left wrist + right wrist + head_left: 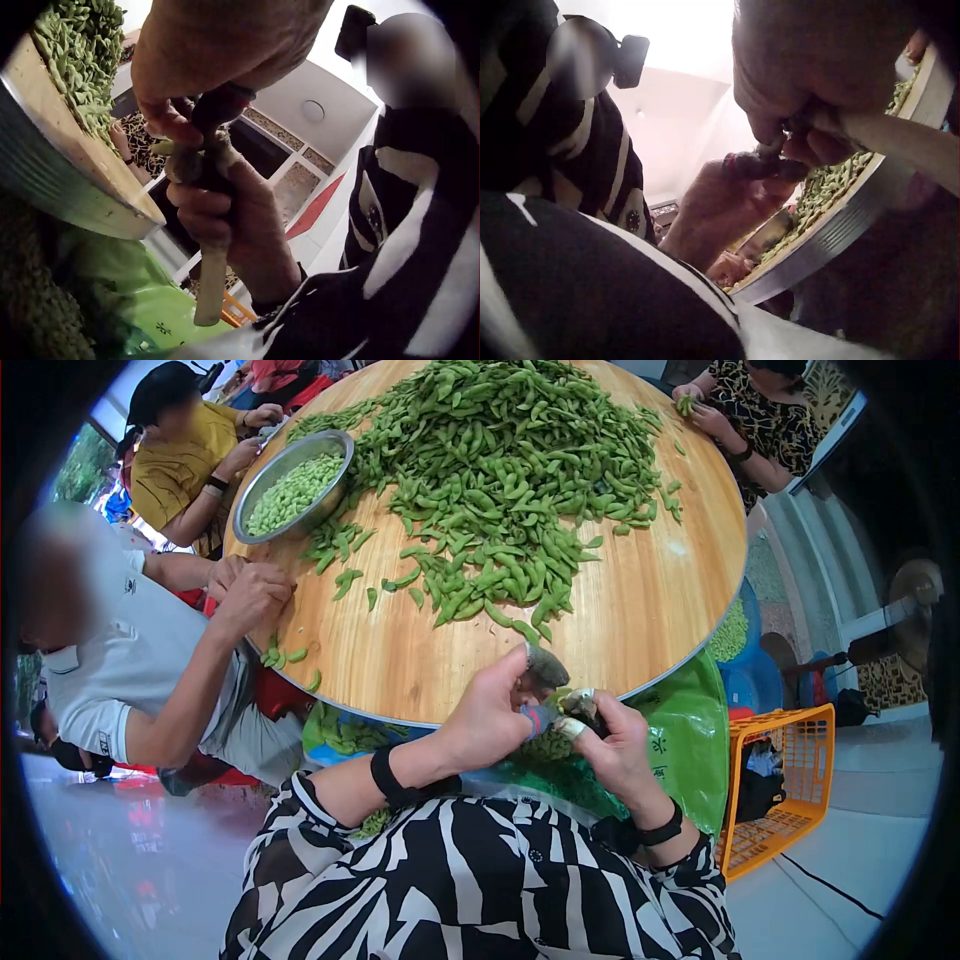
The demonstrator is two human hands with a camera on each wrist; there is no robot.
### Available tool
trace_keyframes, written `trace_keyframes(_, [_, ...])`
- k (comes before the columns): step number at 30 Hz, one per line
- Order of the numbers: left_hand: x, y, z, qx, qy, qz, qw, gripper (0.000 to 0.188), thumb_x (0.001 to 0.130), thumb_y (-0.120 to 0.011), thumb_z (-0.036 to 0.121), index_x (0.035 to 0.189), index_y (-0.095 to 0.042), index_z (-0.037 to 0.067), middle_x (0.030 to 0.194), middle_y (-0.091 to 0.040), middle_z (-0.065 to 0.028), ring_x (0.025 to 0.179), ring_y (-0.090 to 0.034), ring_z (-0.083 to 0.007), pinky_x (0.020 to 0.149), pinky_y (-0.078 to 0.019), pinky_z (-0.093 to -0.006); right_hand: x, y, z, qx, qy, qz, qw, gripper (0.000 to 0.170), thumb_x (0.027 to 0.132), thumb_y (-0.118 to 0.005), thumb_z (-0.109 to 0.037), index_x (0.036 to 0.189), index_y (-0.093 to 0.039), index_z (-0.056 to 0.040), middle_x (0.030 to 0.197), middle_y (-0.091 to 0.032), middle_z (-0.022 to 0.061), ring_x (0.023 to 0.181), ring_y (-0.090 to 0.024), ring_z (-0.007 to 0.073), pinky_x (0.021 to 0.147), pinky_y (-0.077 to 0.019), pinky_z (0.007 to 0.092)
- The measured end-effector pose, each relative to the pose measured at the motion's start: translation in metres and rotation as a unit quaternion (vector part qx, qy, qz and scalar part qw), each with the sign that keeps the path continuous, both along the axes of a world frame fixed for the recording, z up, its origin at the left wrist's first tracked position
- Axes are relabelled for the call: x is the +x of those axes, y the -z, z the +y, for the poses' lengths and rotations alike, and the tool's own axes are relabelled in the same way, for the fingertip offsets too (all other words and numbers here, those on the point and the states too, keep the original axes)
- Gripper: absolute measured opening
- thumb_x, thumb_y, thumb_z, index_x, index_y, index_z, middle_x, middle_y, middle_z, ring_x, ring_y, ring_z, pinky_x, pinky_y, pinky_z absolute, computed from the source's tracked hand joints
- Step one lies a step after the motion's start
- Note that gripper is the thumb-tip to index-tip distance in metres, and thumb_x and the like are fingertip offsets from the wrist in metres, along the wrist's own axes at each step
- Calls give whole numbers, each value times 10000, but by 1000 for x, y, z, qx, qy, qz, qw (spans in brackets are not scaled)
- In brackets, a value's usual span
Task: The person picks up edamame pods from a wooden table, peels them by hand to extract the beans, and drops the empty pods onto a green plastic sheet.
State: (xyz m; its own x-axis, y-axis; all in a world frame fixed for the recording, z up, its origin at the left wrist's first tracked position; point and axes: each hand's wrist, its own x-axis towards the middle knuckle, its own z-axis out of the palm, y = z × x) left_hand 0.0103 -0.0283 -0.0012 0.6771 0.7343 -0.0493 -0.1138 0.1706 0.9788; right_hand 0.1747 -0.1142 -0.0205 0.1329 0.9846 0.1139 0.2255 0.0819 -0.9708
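Close together over the table's near edge, both hands are at a green pod (574, 703). My left hand (490, 705) pinches the pod from the left, with dark and coloured wraps on its fingers. From the right, my right hand (615, 748) meets it, pale wraps on its digits. In the left wrist view, the curled fingers of my right hand (247, 217) grip a pale, long thing (211, 289) that sticks out below. That same pale thing (907, 142) shows in the right wrist view. Fingers partly hide the pod.
A heap of pods (510, 460) covers much of the round wooden table (640, 620). A metal bowl (340, 485) of shelled beans stands at the left. Green bags (690, 740) hang below the near edge, beside an orange crate (800, 790). Several people sit around.
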Motion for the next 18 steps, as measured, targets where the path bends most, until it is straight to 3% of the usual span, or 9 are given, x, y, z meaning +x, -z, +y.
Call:
trace_keyframes(3, [-1, -12, -1, -15, 25, -9, 1000, 353, 744, -545, -125, 1072, -521, 4, 958, -549, -15, 873, -536, -92, 780, -459, -238, 0, -2, -2, -50, -5, 88, 995, 176, 778, -674, -47, 927, -595, 5, 648, -510, 22, 574, -451, 85, 536, -390, 249])
trace_keyframes(7, [-7, -5, -1, 1, 22, -1, 1000, 365, 739, -510, -141, 1074, -518, 4, 957, -547, -9, 856, -548, -100, 754, -463, -243, 6, -2, 1, -84, -28, 87, 992, 162, 783, -664, -59, 911, -584, -1, 646, -507, 13, 576, -446, 81, 537, -390, 247])
trace_keyframes(9, [-21, 3, -2, -54, 93, 36, 994, 393, 752, -600, -96, 1119, -521, 21, 961, -580, -41, 884, -565, -99, 771, -472, -258, 12, 3, 2, -84, -113, 22, 990, 139, 786, -644, -68, 893, -577, -11, 644, -497, 18, 578, -443, 87, 535, -388, 249])
trace_keyframes(10, [-33, -6, 3, 54, 155, 130, 978, 379, 735, -618, -70, 1091, -526, 20, 933, -587, -82, 875, -589, -140, 763, -478, -283, 10, -6, 2, -72, -141, -20, 987, 157, 761, -627, -61, 898, -573, -7, 666, -508, 56, 586, -482, 133, 550, -407, 276])
trace_keyframes(11, [-48, -22, 8, 160, 213, 220, 939, 367, 718, -636, -44, 1064, -531, 19, 905, -593, -124, 866, -613, -181, 755, -485, -309, 11, -6, 2, -39, -174, -38, 983, 172, 749, -613, -52, 908, -569, -3, 698, -516, 85, 614, -506, 168, 573, -419, 293])
trace_keyframes(13, [-82, -55, 14, 277, 351, 386, 807, 298, 703, -662, 53, 965, -530, 3, 866, -592, -202, 840, -630, -302, 706, -490, -383, 15, -2, 2, -4, -206, -54, 977, 188, 738, -599, -44, 918, -565, 0, 729, -523, 113, 643, -531, 203, 596, -432, 310])
trace_keyframes(15, [-106, -72, 14, 308, 388, 535, 685, 211, 713, -645, 93, 882, -552, 8, 704, -586, -190, 712, -611, -386, 639, -481, -458, 19, 3, 0, 64, -225, -135, 963, 197, 728, -577, -50, 916, -583, 8, 749, -532, 83, 609, -479, 189, 586, -398, 301])
trace_keyframes(18, [-116, -63, 28, 366, 372, 552, 650, 250, 735, -662, 155, 892, -531, 12, 721, -560, -182, 714, -602, -377, 622, -472, -446, 16, 4, -1, 12, -210, -85, 974, 222, 737, -560, -45, 950, -585, 12, 745, -525, 74, 601, -478, 165, 591, -408, 297])
